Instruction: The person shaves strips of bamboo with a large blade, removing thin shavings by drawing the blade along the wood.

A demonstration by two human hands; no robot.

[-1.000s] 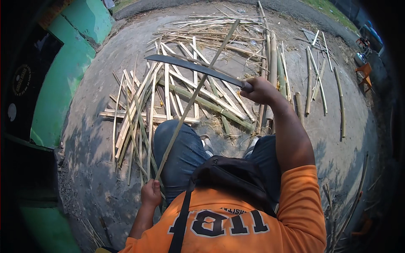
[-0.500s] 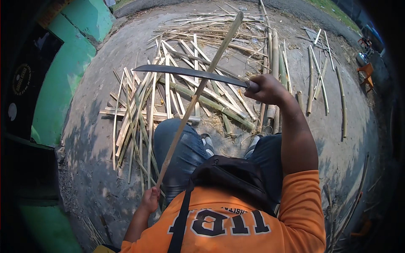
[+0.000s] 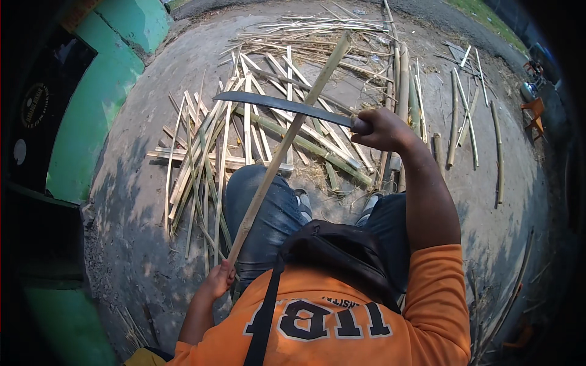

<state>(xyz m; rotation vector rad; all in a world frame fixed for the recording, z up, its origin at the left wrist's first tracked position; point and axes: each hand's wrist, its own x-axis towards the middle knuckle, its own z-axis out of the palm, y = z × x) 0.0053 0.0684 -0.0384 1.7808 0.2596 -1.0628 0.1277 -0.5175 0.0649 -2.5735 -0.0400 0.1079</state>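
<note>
My left hand (image 3: 220, 279) is closed round the lower end of a long bamboo strip (image 3: 268, 169), beside my left thigh. The strip slants up and away to the right, over my knee. In my right hand (image 3: 386, 130) is the handle of a machete (image 3: 284, 105), fingers wrapped round it. Its long dark blade points left, lying across the upper part of the strip. Blade and strip cross there; whether the edge bites into the bamboo I cannot tell.
A loose pile of split bamboo strips (image 3: 201, 155) lies ahead and to the left, with a thick green bamboo piece (image 3: 311, 146) among them. Long poles (image 3: 403, 79) stretch away at centre right. An orange chair (image 3: 533, 116) stands far right; a green wall (image 3: 91, 116) is at left.
The machete has slid along to the right relative to the strip, so less blade sticks out left of it. The strip has turned slightly and my left hand has risen a little.
</note>
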